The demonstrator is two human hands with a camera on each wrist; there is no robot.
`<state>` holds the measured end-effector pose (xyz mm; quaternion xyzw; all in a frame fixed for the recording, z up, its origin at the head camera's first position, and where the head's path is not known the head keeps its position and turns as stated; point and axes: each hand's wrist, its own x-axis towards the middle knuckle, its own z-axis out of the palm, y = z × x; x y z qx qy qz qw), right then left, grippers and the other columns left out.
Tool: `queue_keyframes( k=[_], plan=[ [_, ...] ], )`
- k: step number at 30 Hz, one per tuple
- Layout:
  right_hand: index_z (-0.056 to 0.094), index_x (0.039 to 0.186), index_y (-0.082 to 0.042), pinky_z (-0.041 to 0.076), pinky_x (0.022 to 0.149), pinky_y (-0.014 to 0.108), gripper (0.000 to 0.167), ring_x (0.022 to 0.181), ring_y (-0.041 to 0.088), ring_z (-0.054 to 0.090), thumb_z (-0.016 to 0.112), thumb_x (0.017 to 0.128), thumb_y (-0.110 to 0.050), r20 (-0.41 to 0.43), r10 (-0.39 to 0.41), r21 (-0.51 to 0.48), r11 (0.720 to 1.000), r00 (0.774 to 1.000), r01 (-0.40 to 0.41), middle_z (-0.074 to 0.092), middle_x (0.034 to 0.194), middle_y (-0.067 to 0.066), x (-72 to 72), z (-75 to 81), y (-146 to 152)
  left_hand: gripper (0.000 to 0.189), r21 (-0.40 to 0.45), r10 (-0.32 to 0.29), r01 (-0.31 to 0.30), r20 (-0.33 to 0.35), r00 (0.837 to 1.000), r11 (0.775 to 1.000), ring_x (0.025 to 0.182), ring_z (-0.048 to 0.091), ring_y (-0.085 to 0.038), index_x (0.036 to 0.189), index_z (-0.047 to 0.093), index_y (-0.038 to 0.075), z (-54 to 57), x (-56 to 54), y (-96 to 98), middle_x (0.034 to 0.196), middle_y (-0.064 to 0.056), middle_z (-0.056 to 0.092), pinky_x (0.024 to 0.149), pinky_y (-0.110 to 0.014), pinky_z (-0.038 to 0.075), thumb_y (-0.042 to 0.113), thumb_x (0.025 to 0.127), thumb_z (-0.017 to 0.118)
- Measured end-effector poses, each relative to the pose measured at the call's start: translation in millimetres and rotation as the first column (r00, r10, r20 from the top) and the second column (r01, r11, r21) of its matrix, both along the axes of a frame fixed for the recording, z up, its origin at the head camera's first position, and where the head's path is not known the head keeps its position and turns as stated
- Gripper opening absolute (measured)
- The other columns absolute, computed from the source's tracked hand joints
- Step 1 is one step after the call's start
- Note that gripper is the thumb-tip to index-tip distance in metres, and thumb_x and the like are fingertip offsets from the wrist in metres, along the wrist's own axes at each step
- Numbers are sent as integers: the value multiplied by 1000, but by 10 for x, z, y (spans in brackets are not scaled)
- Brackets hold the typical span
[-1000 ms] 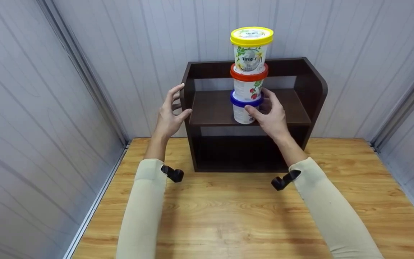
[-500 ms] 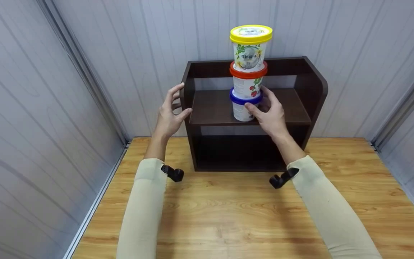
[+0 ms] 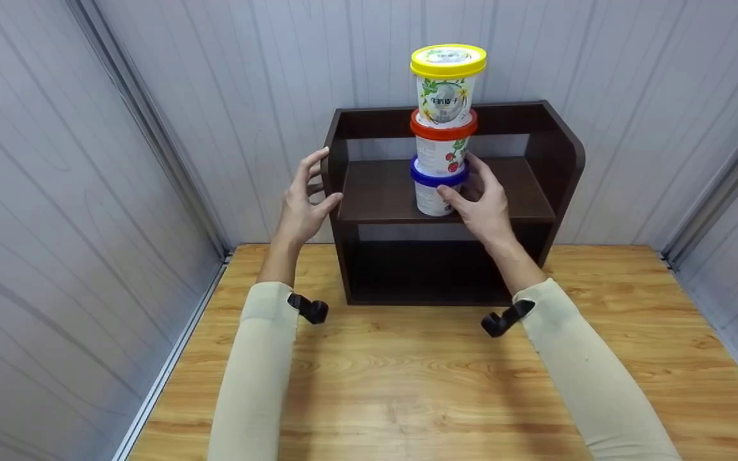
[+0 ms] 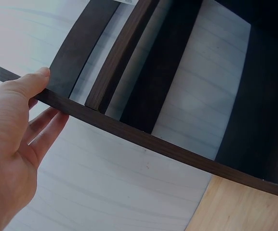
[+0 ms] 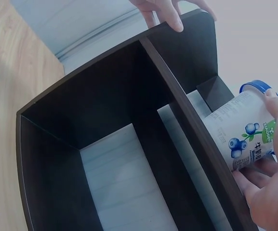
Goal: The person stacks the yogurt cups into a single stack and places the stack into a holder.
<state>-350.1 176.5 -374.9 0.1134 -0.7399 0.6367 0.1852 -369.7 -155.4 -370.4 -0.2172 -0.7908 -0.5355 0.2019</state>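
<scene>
Three white tubs stand in a stack on the upper board of a dark brown shelf unit (image 3: 375, 192). The blue-lidded tub (image 3: 430, 200) is lowest, the red-lidded tub (image 3: 434, 157) sits on it, and the yellow-lidded tub (image 3: 444, 96) tops the pile. My right hand (image 3: 487, 211) grips the lowest tub from its right side, thumb in front; blueberries show on that tub (image 5: 240, 130) in the right wrist view. My left hand (image 3: 300, 208) holds the front edge of the unit's left side panel (image 4: 124, 132), thumb on one face and fingers on the other.
The unit stands on a wood-grain tabletop (image 3: 401, 378) against a pale panelled back wall (image 3: 279, 77). Its lower compartment (image 3: 433, 269) is below the tubs. Further panelled walls rise at left (image 3: 55, 224) and right (image 3: 734, 192).
Over the first half second the stack and my right hand shifted slightly back from the shelf's front edge. Since then hardly anything has moved. My left hand has stayed on the side panel.
</scene>
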Motion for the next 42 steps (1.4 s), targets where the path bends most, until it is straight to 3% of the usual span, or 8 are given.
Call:
queue_keyframes(
  k=[7, 15, 18, 22, 25, 34, 42],
  plan=[
    [42, 172, -5, 47, 133, 53, 83, 151, 38, 60, 85, 101, -10, -21, 8, -15, 1000, 1000, -8, 56, 168, 23, 31, -44, 37, 78, -9, 9, -9, 16, 1000, 1000, 145, 67, -43, 171, 44, 23, 3, 6, 16, 164, -17, 60, 108, -60, 66, 0, 104, 77],
    [43, 172, -5, 52, 128, 57, 83, 154, 41, 60, 84, 100, -6, -29, 26, -43, 999, 999, -28, 56, 169, 25, 140, -95, 92, 75, -10, 34, -34, -2, 999, 999, 145, 67, -40, 170, 45, 21, -13, 22, 11, 162, -19, 61, 112, -60, 64, 1, 105, 76],
    [43, 172, -7, 57, 124, 49, 82, 156, 41, 60, 83, 101, -5, -30, 35, -39, 999, 999, -36, 58, 168, 25, 184, -114, 132, 73, -3, 57, -57, -6, 998, 998, 144, 68, -39, 171, 45, 21, -10, 40, 11, 161, -18, 63, 111, -60, 65, 4, 107, 75],
    [44, 171, -5, 62, 113, 26, 80, 155, 41, 60, 82, 101, -3, -39, 44, -29, 999, 998, -45, 59, 167, 25, 255, -143, 198, 74, -6, 90, -90, -11, 996, 996, 141, 70, -41, 172, 45, 23, -9, 66, 34, 161, -18, 63, 106, -60, 66, 6, 107, 74],
    [44, 171, -5, 62, 104, 16, 79, 154, 42, 60, 81, 101, 0, -43, 70, -38, 997, 997, -71, 60, 165, 27, 321, -174, 248, 77, 12, 97, -97, -14, 995, 995, 141, 70, -42, 173, 44, 23, -31, 96, 57, 163, -18, 63, 105, -60, 67, 6, 105, 75],
    [47, 170, -6, 60, 114, 25, 80, 156, 41, 59, 81, 99, 5, -70, 106, 11, 994, 992, -105, 58, 167, 27, 508, -348, 422, 76, 88, 71, -69, -24, 997, 994, 140, 72, -41, 172, 46, 21, -128, 279, 52, 168, -15, 60, 109, -60, 65, 6, 104, 77],
    [48, 168, -1, 61, 113, 23, 75, 147, 9, 66, 76, 99, 11, -80, 127, 18, 992, 989, -126, 59, 166, 27, 657, -527, 567, 63, 90, 57, -57, 0, 998, 994, 137, 74, -43, 162, 60, 14, -289, 484, -17, 165, -16, 64, 109, -61, 65, 4, 103, 79]
  ],
)
